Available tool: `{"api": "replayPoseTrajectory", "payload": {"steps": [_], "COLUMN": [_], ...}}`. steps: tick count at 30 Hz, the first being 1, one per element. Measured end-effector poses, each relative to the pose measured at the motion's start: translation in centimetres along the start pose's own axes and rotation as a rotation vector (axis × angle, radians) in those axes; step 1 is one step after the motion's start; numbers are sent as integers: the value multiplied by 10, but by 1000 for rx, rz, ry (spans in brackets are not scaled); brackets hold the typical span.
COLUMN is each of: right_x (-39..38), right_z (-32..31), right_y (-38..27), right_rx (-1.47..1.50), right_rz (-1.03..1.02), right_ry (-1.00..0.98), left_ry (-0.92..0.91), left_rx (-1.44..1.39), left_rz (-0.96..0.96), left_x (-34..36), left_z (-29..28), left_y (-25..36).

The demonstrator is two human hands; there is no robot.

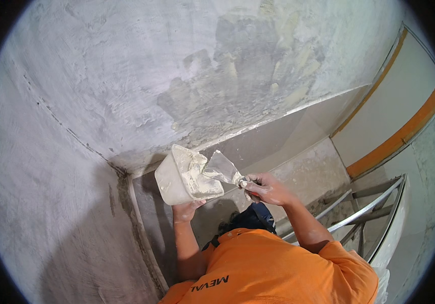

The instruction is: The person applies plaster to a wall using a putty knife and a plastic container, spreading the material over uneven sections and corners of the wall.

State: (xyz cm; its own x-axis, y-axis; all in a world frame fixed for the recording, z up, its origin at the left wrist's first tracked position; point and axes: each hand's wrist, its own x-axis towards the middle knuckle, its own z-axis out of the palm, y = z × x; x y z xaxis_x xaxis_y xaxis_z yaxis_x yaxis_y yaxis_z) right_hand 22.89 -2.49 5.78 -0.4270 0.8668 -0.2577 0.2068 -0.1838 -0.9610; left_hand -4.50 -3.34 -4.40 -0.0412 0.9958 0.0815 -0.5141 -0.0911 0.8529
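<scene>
My left hand (187, 210) grips a white plastic tub (168, 180) from below, fingers partly hidden beneath it. The tub tilts with its mouth facing right, and cream-white filler paste (196, 177) coats its inside. In my right hand (269, 190) is a putty knife (221, 166), my fingers closed round its handle. Its wide blade is smeared with paste and sits at the right rim of the tub, its lower edge overlapping the opening. White residue marks the fingers of my right hand.
Ahead rises a plastered wall (121, 76) with a darker, patchy grey area (247, 55). Grey tiles (263, 139) line its base. A metal-framed structure (364, 215) stands at right, below a pale door panel with an orange border (399, 144). Another wall (50, 202) is close on the left.
</scene>
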Motion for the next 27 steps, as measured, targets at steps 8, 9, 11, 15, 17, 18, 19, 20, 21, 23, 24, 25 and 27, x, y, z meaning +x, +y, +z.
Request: {"api": "replayPoseTrajectory", "payload": {"steps": [8, 9, 11, 15, 17, 18, 19, 20, 21, 23, 24, 25, 27], "right_x": [19, 21, 22, 27, 29, 29, 28, 26, 26, 28, 30, 29, 24], "right_z": [11, 12, 15, 12, 9, 8, 9, 11, 12, 10, 9, 9, 7], "right_y": [11, 15, 16, 24, 29, 29, 23, 15, 9, 8, 7, 3, -9], "right_rx": [-232, -347, -351, -385, -346, -309, -310, -330, -350, -316, -281, -284, -112], "right_rz": [-135, -215, -255, -334, -321, -307, -310, -326, -343, -389, -435, -433, -482], "right_ry": [132, 189, 228, 246, 236, 216, 216, 233, 250, 275, 296, 291, 387], "left_ry": [-67, -72, -6, -8, -15, -20, -39, -58, -58, -111, -112, -110, -99], "left_rx": [-116, -116, -48, -11, 6, 7, 54, 102, 103, 30, 30, 1, -29], "left_rz": [42, 40, -21, -36, -55, -53, -133, -213, -209, -172, -170, -117, -60], "left_x": [-4, -3, -3, -2, 0, 2, 2, 2, 3, 4, 5, 6, 5], "left_z": [18, 20, 22, 21, 22, 22, 20, 19, 19, 26, 23, 19, 11], "left_y": [-3, -3, -5, -3, 3, 3, 2, 2, 1, 0, -3, -8, -13]}}
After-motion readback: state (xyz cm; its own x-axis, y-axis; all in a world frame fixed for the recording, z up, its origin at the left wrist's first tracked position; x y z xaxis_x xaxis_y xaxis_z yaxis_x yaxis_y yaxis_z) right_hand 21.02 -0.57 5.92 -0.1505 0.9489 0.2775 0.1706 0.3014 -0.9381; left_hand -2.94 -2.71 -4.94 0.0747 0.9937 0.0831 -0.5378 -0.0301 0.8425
